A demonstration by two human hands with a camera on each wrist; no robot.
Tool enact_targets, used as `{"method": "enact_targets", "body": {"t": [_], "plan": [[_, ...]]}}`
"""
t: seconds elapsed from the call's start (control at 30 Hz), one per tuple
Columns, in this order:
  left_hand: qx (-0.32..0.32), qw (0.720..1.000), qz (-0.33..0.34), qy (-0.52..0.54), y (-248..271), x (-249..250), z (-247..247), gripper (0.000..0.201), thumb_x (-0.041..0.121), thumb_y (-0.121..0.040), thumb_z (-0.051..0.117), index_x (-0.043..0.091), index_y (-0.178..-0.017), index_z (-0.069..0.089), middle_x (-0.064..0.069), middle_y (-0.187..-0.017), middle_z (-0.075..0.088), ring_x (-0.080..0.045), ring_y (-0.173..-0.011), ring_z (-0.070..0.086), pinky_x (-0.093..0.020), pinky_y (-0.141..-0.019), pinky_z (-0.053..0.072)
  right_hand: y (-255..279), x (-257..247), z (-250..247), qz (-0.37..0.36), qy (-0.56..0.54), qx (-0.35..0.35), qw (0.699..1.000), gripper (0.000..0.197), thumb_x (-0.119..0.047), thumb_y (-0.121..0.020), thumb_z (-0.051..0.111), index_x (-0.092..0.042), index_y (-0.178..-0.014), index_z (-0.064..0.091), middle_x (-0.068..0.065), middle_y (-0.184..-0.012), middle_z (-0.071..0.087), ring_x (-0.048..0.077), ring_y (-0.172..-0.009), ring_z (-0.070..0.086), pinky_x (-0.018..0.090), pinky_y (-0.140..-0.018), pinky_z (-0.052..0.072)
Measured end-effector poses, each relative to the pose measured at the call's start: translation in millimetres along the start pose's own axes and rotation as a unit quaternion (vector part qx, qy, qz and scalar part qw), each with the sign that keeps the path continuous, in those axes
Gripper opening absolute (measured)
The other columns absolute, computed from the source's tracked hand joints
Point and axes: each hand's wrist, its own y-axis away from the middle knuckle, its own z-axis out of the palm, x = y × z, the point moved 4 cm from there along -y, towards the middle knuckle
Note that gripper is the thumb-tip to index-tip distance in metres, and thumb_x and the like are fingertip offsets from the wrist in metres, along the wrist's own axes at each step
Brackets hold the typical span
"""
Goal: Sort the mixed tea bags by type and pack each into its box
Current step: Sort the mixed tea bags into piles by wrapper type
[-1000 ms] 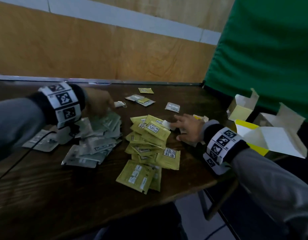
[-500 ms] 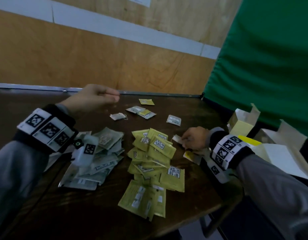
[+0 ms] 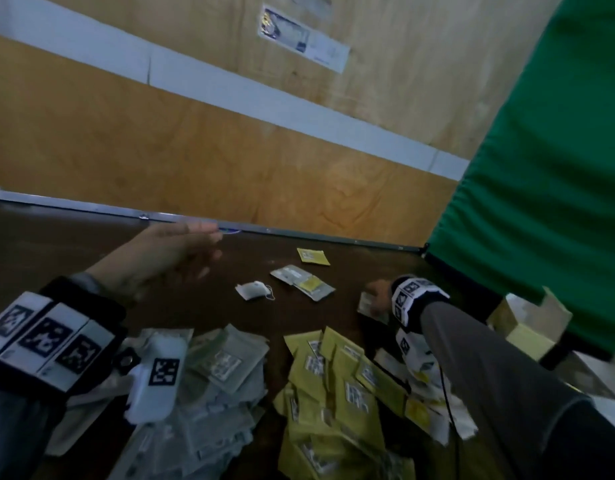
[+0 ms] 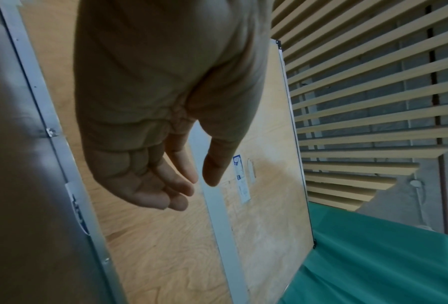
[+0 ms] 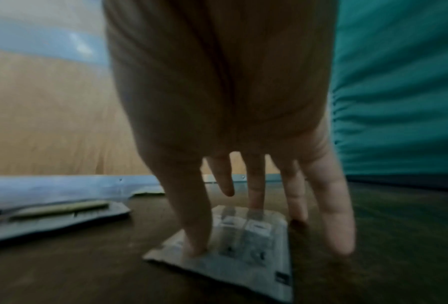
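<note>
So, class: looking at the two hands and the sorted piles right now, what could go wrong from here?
1. The right hand only presses straight fingers on the flat grey packet, so it may slide rather than lift.
2. The right sleeve lies over the yellow pile and could drag packets off.
3. The grey pile lies close beside the yellow pile; they could mix again.

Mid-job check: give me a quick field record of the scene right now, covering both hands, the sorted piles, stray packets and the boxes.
left hand: raised above the table, fingers relaxed, holding nothing
right hand: fingertips pressing a grey packet flat on the table
grey pile: near left
yellow pile: near centre
strays: bare tea bag, yellow packet, overlapping packets
boxes: at right edge, contents not visible
</note>
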Motion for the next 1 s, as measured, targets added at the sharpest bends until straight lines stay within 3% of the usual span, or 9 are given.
{"method": "enact_targets", "body": {"t": [0.13, 0.27, 0.37, 0.47, 0.57, 0.73, 0.8, 0.9, 1.0], "plan": [[0.020, 0.998, -0.033, 0.042, -8, -10, -4, 0.026, 0.016, -0.090, 0.059, 0.016, -0.115, 0.063, -0.009, -0.110, 0.066, -0.013, -0.084, 0.063, -0.026, -0.064, 0.054, 2, -8, -6, 0.014, -0.030, 0.010, 0.999, 0.051, -0.021, -0.090, 0.061, -0.009, -0.137, 0.044, 0.009, -0.138, 0.045, 0.030, -0.127, 0.045, 0.034, -0.099, 0.040], [0.008, 0.997, -0.061, 0.046, -10, -19, -1, 0.023, 0.014, -0.091, 0.058, 0.019, -0.113, 0.063, -0.006, -0.115, 0.066, -0.014, -0.091, 0.065, -0.027, -0.068, 0.054, -3, -1, -9, 0.007, -0.060, -0.009, 0.998, 0.068, -0.048, -0.076, 0.069, -0.011, -0.130, 0.051, 0.011, -0.129, 0.055, 0.030, -0.110, 0.056, 0.034, -0.084, 0.049], [0.005, 0.997, -0.075, 0.027, -10, -22, 5, 0.026, 0.013, -0.092, 0.057, 0.017, -0.117, 0.061, -0.006, -0.106, 0.065, -0.013, -0.090, 0.063, -0.026, -0.066, 0.054, 38, -31, -44, -0.081, -0.123, 0.057, 0.987, 0.031, -0.021, -0.097, 0.048, 0.003, -0.115, 0.058, 0.016, -0.112, 0.060, 0.021, -0.095, 0.056, 0.022, -0.072, 0.042], [-0.003, 0.997, -0.071, 0.011, -5, -22, 16, 0.031, 0.015, -0.089, 0.061, 0.015, -0.120, 0.060, -0.006, -0.113, 0.061, -0.017, -0.106, 0.058, -0.030, -0.080, 0.052, 92, -76, -96, -0.199, -0.281, 0.167, 0.924, 0.015, -0.011, -0.094, 0.052, -0.002, -0.098, 0.064, 0.005, -0.082, 0.062, 0.008, -0.066, 0.057, 0.022, -0.061, 0.041], [-0.032, 0.999, -0.035, 0.006, -1, -18, 30, 0.047, 0.023, -0.078, 0.068, 0.012, -0.123, 0.056, -0.006, -0.114, 0.065, -0.016, -0.105, 0.061, -0.031, -0.088, 0.053, 143, -128, -118, -0.325, -0.405, 0.138, 0.844, 0.011, -0.007, -0.085, 0.065, -0.003, -0.096, 0.065, -0.005, -0.063, 0.066, 0.000, -0.048, 0.057, 0.015, -0.048, 0.047], [-0.001, 0.996, 0.011, -0.087, 3, -8, 27, 0.014, 0.017, -0.089, 0.061, 0.010, -0.101, 0.063, -0.010, -0.092, 0.070, -0.007, -0.065, 0.069, -0.015, -0.055, 0.056, 148, -179, -125, -0.338, -0.428, 0.024, 0.838, 0.019, -0.020, -0.092, 0.058, -0.006, -0.099, 0.066, 0.002, -0.075, 0.072, 0.011, -0.063, 0.068, 0.018, -0.055, 0.056], [0.016, 0.993, 0.012, -0.117, 2, -7, 19, 0.007, 0.017, -0.089, 0.061, 0.014, -0.095, 0.061, -0.006, -0.088, 0.069, -0.006, -0.062, 0.068, -0.015, -0.053, 0.056, 115, -171, -119, -0.237, -0.440, 0.020, 0.866, 0.036, -0.032, -0.093, 0.055, -0.003, -0.113, 0.061, 0.007, -0.096, 0.072, 0.018, -0.076, 0.069, 0.027, -0.063, 0.058], [0.024, 0.995, -0.006, -0.101, 1, -8, 14, 0.018, 0.016, -0.088, 0.062, 0.008, -0.105, 0.060, -0.009, -0.091, 0.069, -0.007, -0.067, 0.068, -0.015, -0.051, 0.055, 70, -146, -98, -0.053, -0.251, 0.034, 0.966, 0.070, -0.057, -0.092, 0.042, -0.003, -0.137, 0.041, 0.015, -0.138, 0.047, 0.034, -0.119, 0.052, 0.046, -0.095, 0.047], [0.024, 0.996, -0.011, -0.086, 0, -8, 13, 0.025, 0.016, -0.089, 0.062, 0.004, -0.111, 0.059, -0.011, -0.094, 0.068, -0.011, -0.073, 0.068, -0.013, -0.049, 0.053, 37, -144, -64, -0.007, -0.208, -0.041, 0.977, 0.116, -0.091, -0.066, 0.028, -0.007, -0.145, 0.028, 0.013, -0.151, 0.028, 0.035, -0.135, 0.034, 0.046, -0.107, 0.031]]}}
